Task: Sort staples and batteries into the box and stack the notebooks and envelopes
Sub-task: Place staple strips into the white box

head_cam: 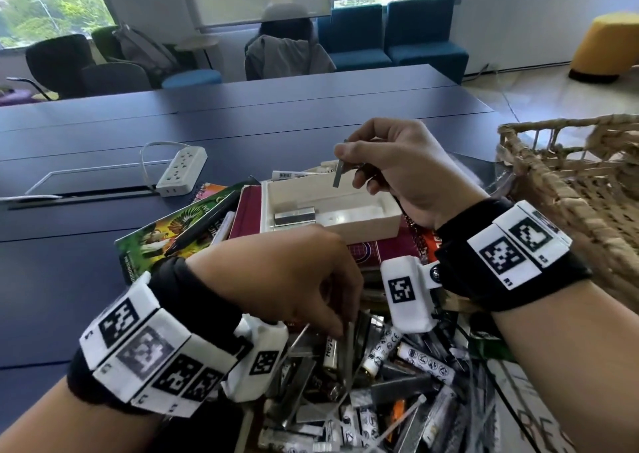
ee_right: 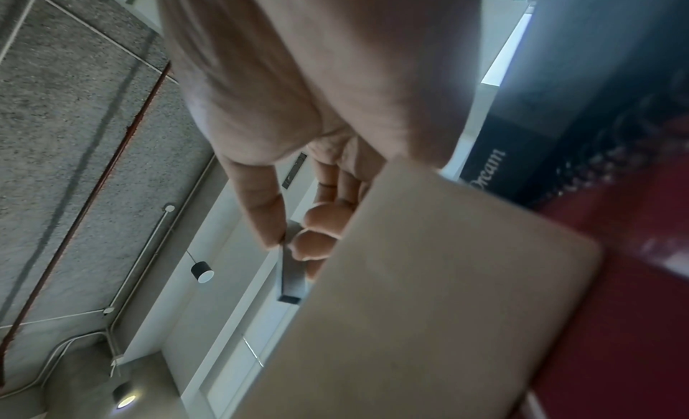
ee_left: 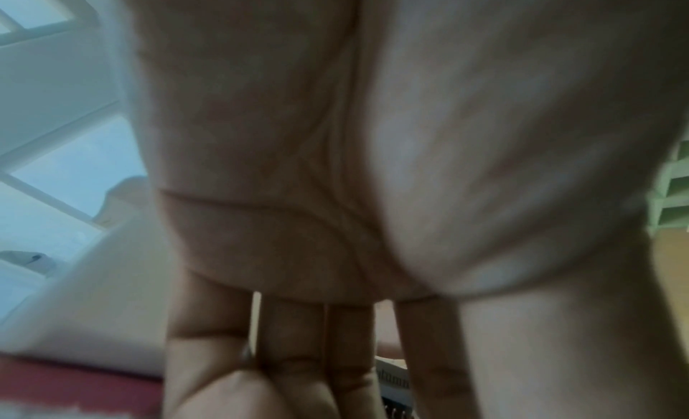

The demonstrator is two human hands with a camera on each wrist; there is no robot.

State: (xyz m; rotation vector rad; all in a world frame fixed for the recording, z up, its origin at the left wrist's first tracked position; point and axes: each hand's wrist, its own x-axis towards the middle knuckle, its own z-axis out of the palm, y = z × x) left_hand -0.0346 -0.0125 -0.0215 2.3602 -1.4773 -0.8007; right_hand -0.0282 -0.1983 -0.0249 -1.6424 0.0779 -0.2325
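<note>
- Hovering over the open white box [head_cam: 359, 222], the right hand [head_cam: 404, 172] is raised, with the wrist bent and the fingers pointing back toward the left.
- That right hand pinches a strip of staples [head_cam: 337, 173] between thumb and fingertips; the strip hangs down above the box's far half. The right wrist view shows the same pinch, strip sticking out past the fingertips.
- Inside the box, a block of staples [head_cam: 294, 216] already sits against the left wall.
- The left hand [head_cam: 283, 273] is lower and nearer, palm down, fingers reaching into the pile of batteries [head_cam: 380, 352] and staple strips at the table's near edge.
- Its fingertips are curled in among thin metal strips; can't tell whether they actually grip one. The left wrist view is mostly blurry palm.
- The box rests on a maroon notebook [head_cam: 247, 210], with a green illustrated notebook [head_cam: 166, 235] fanned out to its left on the dark blue table [head_cam: 86, 217].
- A wicker basket [head_cam: 570, 183] is off to the right, a white power strip [head_cam: 181, 171] further back left.
</note>
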